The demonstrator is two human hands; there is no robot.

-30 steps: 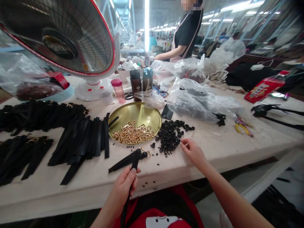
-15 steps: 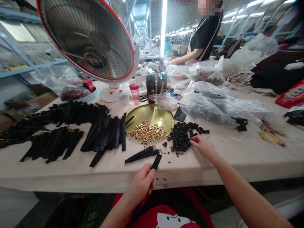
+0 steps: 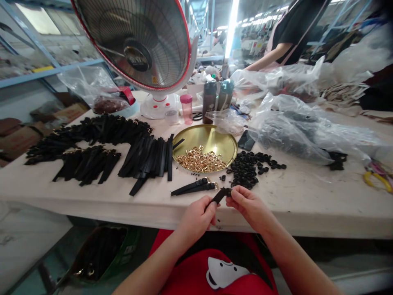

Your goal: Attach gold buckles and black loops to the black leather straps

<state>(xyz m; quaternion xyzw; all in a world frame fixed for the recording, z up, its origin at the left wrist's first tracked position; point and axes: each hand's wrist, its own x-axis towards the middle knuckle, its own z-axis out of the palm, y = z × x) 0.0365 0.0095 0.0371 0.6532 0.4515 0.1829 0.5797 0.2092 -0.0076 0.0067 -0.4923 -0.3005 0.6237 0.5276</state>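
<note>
Near the table's front edge my left hand is closed round a short black strap, which points up and to the right. The fingertips of my right hand pinch a small black loop at the strap's far end; whether the strap passes through it I cannot tell. Just beyond lie two finished-looking black straps with gold buckles. A heap of black loops spreads behind my right hand. Gold buckles are piled in a round gold tray.
Black straps lie in bunches on the left. A large fan, a pink-lidded cup and dark bottles stand behind. Plastic bags and yellow-handled pliers are on the right. A co-worker's arm reaches in at the back.
My right hand has moved left from the heap of loops to the strap's end, bringing a loop. My left hand has shifted slightly right and up. The whole view has turned a little.
</note>
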